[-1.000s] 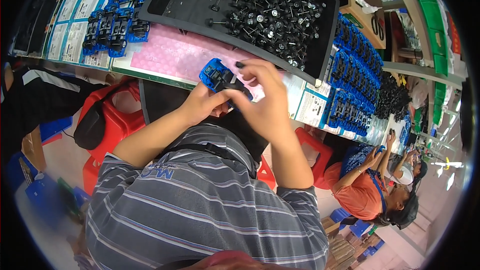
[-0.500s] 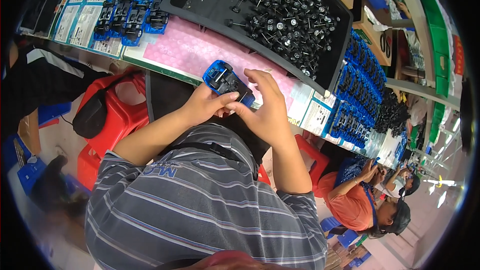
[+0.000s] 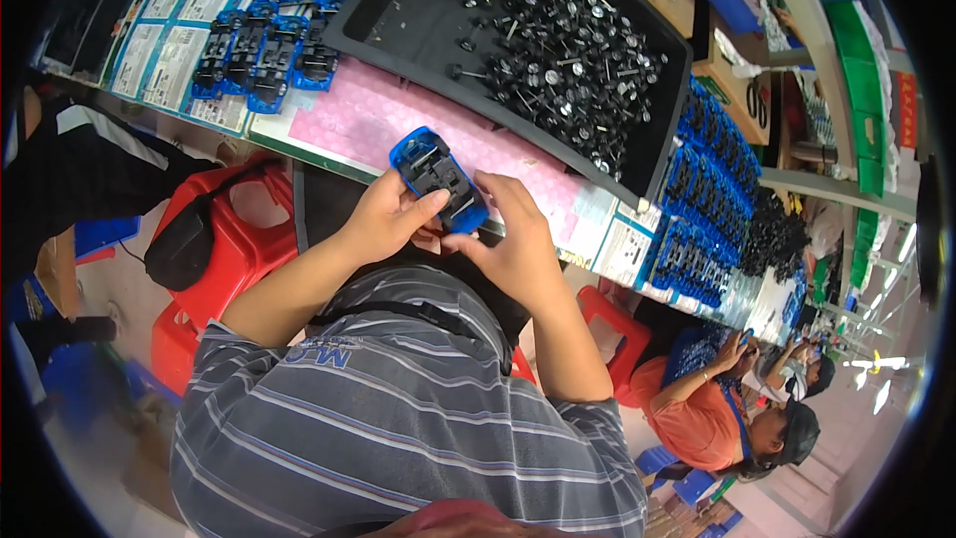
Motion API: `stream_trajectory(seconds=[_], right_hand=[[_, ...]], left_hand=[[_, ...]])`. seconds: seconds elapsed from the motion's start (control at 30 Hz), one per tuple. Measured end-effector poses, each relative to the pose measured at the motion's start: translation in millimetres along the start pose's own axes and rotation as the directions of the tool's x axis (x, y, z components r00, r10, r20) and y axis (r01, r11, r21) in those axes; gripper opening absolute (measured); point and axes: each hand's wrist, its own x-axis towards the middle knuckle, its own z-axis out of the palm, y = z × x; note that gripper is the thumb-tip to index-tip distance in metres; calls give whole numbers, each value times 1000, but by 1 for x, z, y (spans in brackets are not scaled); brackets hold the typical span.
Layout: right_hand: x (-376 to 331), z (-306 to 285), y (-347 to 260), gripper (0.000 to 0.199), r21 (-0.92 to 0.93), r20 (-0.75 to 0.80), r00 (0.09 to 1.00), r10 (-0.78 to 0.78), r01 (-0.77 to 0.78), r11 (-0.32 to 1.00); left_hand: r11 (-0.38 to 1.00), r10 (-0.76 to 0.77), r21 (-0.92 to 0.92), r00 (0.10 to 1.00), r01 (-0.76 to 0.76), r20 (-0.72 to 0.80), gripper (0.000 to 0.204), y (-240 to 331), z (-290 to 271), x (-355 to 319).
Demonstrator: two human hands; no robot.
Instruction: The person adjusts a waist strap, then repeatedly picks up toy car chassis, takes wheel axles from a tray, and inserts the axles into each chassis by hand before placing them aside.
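At the bottom of the frame the person's striped grey shirt (image 3: 398,438) fills the foreground, and both bare forearms rise from it toward the middle of the picture. The left hand (image 3: 383,219) and the right hand (image 3: 513,244) meet just above centre, both closed on a blue toy car body (image 3: 438,177) with a black underside — the left thumb lies across its near end and the right fingers pinch its lower right end, so the piece is held between the two hands, tilted, just in front of the bench edge. Left of the arms, in the middle left of the frame, a red plastic stool (image 3: 214,269) stands with a black bag (image 3: 184,244) resting on it. Beyond the hands a pink mat (image 3: 368,115) covers the bench top, and above it, in the upper centre, a large black tray (image 3: 398,35) holds a heap of small black wheel-and-axle parts (image 3: 568,50). In the upper left a cluster of blue and black car chassis (image 3: 264,40) lies on printed sheets; more blue chassis (image 3: 707,199) are stacked along the bench at the right. In the lower right another person in an orange shirt (image 3: 697,418) sits at the same bench.
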Motion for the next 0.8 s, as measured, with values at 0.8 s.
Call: stream_trajectory(seconds=[0.8], right_hand=[[-5,-1,96,17,-487,-272,950,-154,3,874]], left_hand=[[830,279,508,618,230,-735,54,203,-415,85]])
